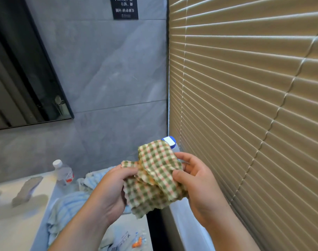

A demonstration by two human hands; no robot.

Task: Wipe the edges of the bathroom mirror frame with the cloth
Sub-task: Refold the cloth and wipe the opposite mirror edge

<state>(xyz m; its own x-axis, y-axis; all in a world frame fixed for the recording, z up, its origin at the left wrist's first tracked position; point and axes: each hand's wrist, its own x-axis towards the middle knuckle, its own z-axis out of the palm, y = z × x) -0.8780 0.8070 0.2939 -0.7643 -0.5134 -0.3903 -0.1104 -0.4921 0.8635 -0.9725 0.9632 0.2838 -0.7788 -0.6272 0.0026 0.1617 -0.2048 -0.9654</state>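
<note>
Both hands hold the checked cloth (pixel 155 175) in front of the body, low in the view and just left of the slatted blind (pixel 248 98).

Left hand (pixel 112 187): fingers curled round the cloth's left side, gripping it. A small corner of cloth projects above this hand's fingers; the bulk of the fabric lies to the right of the palm and hangs below it.

Right hand (pixel 196 180): thumb laid over the front of the cloth's right edge, fingers curled behind it, pinching the fabric. The cloth lies to the left of this hand, between the two grips.

The cloth is crumpled and folded over itself, green and orange check on a pale ground. Its upper flap stands above both hands and partly covers a bottle with a blue-and-white cap (pixel 170 141) behind it. Its lower edge hangs free below the hands.

The mirror (pixel 18 84), with its thin black frame (pixel 54 77), is mounted on the grey tiled wall (pixel 109 69) at upper left, well apart from the cloth.

On the counter (pixel 13 223) below: a clear water bottle (pixel 63 172) with a white cap, and a blue-striped towel (pixel 69 205) bunched under the left forearm.
</note>
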